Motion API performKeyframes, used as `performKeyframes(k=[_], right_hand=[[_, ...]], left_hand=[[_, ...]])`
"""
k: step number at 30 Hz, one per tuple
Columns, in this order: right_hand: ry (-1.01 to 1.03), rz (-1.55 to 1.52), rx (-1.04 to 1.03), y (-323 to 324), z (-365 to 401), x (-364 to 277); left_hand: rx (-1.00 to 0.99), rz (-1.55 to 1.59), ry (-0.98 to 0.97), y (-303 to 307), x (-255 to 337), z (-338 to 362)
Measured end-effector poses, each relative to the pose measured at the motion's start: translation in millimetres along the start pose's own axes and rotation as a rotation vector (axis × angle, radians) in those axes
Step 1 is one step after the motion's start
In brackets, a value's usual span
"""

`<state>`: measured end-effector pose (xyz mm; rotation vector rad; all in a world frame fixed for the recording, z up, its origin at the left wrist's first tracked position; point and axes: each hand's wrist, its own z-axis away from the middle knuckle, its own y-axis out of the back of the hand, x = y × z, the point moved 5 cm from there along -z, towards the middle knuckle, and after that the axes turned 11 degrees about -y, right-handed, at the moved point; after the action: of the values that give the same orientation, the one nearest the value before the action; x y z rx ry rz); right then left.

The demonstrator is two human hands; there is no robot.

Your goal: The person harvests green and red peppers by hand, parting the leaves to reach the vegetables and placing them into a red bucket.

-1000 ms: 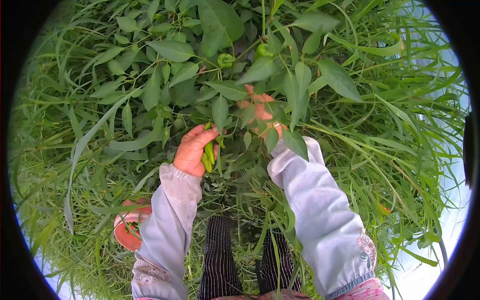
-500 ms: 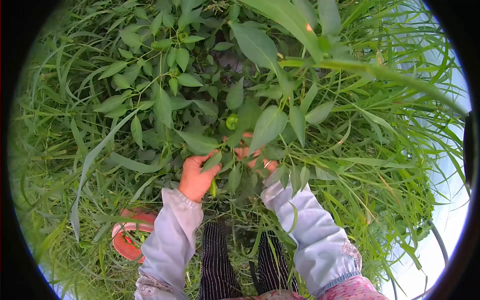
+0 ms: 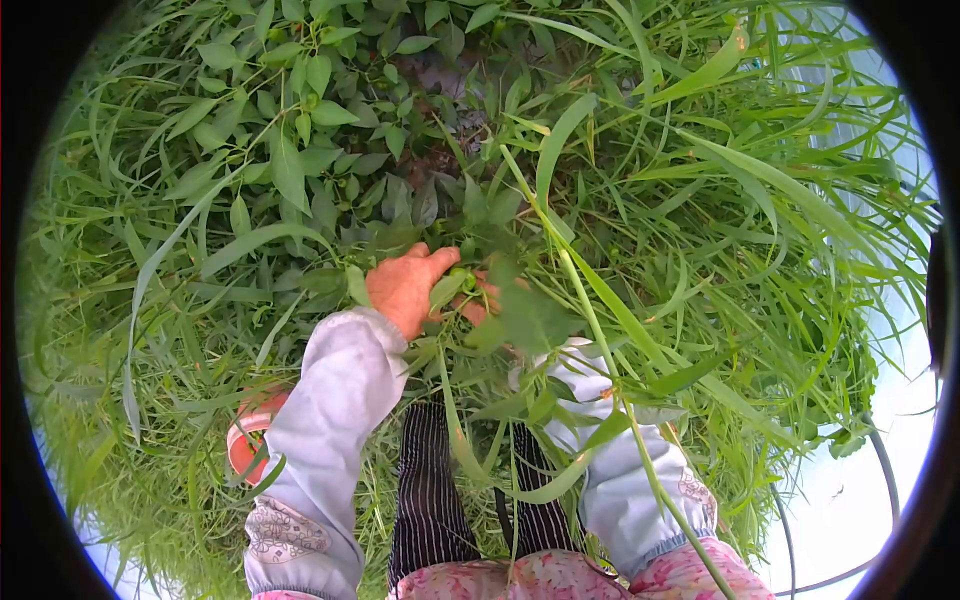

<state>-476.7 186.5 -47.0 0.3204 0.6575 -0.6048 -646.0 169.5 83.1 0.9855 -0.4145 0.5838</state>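
Note:
My left hand (image 3: 402, 290) reaches into the leaves of a pepper plant (image 3: 330, 170), its back toward me and fingers curled in at the stems. Whatever lies in its palm is hidden. Close to its fingertips is a small green pepper (image 3: 467, 282) among leaves. Just right of that is my right hand (image 3: 478, 303), mostly covered by blurred foliage, with only part of its fingers showing. Both forearms wear pale sleeves, and the hands are close together.
A red bucket (image 3: 236, 450) stands in the grass at lower left, partly behind my left sleeve. Tall grass (image 3: 720, 250) surrounds the plant, and a long stalk (image 3: 590, 310) crosses in front of my right forearm. Pale sheeting (image 3: 840, 520) and a dark hose (image 3: 884, 465) lie at right.
Both hands have moved up in the view, the left more plainly. The green pepper that hung below my left hand no longer shows. A grass stalk now crosses my right arm.

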Motion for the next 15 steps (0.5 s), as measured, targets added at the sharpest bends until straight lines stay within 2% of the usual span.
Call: performKeyframes(k=[1, 2, 4, 6, 7, 8, 9, 11, 12, 13, 14, 15], right_hand=[[0.144, 0.277, 0.002, 11, 31, -47], [0.298, 0.512, 0.032, 23, 63, -97], [0.205, 0.386, 0.002, 29, 77, -81], [0.111, 0.262, -0.028, 31, 93, -61], [0.065, 0.201, -0.045, 34, 98, -51], [0.149, 0.321, -0.052, 42, 106, -44], [0.236, 0.436, -0.05, 48, 116, -48], [0.12, 0.294, 0.07, 60, 139, -47], [0.042, 0.574, 0.12, 78, 151, -43], [-0.107, 0.491, 0.069, 92, 161, -44], [-0.254, 0.405, 0.018, 105, 171, -48], [-0.318, 0.313, -0.034, 114, 183, -54]], left_hand=[[-0.162, 0.052, 0.043, 4, 8, -3], [-0.114, 0.02, 0.029, 0, 9, -2], [-0.014, -0.048, -0.002, -20, 0, 1], [0.151, 0.122, -0.177, -30, -7, 8], [0.083, 0.17, -0.066, -27, -3, 1], [0.011, 0.221, 0.046, -30, -3, -1], [0.221, 0.106, -0.096, -24, 7, 1], [0.059, 0.046, 0.013, -34, 5, -1], [-0.021, 0.016, 0.064, -35, 8, -2], [0.206, 0.05, -0.047, -42, 3, -3], [0.291, 0.051, -0.105, -55, -4, -2], [0.375, 0.048, -0.163, -59, -6, 1]])
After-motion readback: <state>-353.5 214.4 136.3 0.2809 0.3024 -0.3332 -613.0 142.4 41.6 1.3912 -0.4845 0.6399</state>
